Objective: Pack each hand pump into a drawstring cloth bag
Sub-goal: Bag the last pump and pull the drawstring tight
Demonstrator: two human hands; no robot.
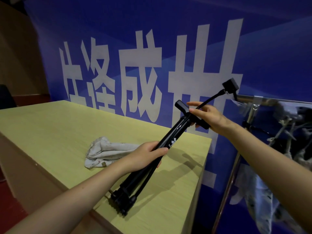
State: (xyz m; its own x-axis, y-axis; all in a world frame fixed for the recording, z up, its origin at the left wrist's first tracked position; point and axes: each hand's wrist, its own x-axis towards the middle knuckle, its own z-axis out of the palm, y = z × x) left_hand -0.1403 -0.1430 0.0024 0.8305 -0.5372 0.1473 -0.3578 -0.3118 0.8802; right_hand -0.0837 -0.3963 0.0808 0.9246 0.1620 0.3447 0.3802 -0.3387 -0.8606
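Note:
A black hand pump (170,137) slants above the table, its foot low near me and its T-handle up at the right. My left hand (145,157) grips the barrel at mid-length. My right hand (205,116) holds the handle and pinches the thin black hose (211,98), which arcs up to the right and ends in a square black nozzle head (230,86). A crumpled pale printed cloth bag (106,152) lies on the yellow wooden table (50,130), just left of my left hand.
A blue banner with large white characters (140,73) stands right behind the table. At the right, a metal rail (253,99) carries several hanging cloth bags and pumps (287,135). The table's right edge (205,166) falls off beside the rack.

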